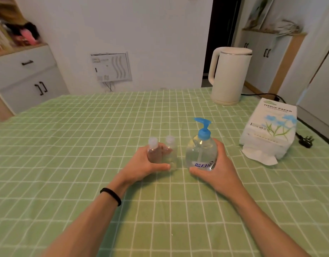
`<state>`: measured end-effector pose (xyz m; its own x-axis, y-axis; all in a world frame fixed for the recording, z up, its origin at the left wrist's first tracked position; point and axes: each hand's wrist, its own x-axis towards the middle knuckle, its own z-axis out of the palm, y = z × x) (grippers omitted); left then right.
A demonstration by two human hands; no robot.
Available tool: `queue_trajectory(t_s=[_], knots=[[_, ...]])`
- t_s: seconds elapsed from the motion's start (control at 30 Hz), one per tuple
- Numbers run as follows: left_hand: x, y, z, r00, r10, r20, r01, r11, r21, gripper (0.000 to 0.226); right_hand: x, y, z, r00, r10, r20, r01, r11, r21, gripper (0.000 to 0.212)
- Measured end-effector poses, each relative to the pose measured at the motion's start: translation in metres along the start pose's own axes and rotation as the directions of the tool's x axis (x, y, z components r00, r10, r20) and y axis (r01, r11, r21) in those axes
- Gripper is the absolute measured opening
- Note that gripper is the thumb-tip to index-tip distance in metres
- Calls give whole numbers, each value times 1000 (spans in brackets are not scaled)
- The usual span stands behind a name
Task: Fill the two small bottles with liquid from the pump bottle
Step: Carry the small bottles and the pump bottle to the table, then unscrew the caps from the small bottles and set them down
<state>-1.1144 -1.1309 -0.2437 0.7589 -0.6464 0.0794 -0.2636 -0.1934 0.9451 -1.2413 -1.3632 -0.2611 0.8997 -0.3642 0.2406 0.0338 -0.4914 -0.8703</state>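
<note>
Two small clear bottles with whitish caps stand side by side on the green checked tablecloth (pixel 85 145). My left hand (pixel 141 164) wraps around both, the left small bottle (pixel 153 149) and the right small bottle (pixel 171 151), with the thumb in front. Just to their right stands the clear pump bottle (pixel 200 153) with a blue pump head and a blue label. My right hand (pixel 217 167) grips its body from the right side. All three bottles are upright, and the small ones have their caps on.
A white electric kettle (pixel 229 76) stands at the far right of the table, its black cord and plug (pixel 307 141) trailing along the right edge. A white tissue paper pack (pixel 271 130) lies right of the pump bottle. Cabinets stand beyond the table.
</note>
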Motion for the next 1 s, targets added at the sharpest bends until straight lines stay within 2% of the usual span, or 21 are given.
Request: queue_trajectory(t_s=[0.37,0.77,1.0], knots=[[-13,-14,-5,997,52,-55,-62,977,-202,68,3,1,0,1000,-9,-9,9,1000,-25,99],[-19,-20,-4,992,71,-100,-86,984,-154,49,4,0,0,1000,-3,-10,2,999,-35,100],[-21,-16,-1,990,98,-104,-112,983,-143,47,5,0,0,1000,15,-8,-16,998,-54,101]])
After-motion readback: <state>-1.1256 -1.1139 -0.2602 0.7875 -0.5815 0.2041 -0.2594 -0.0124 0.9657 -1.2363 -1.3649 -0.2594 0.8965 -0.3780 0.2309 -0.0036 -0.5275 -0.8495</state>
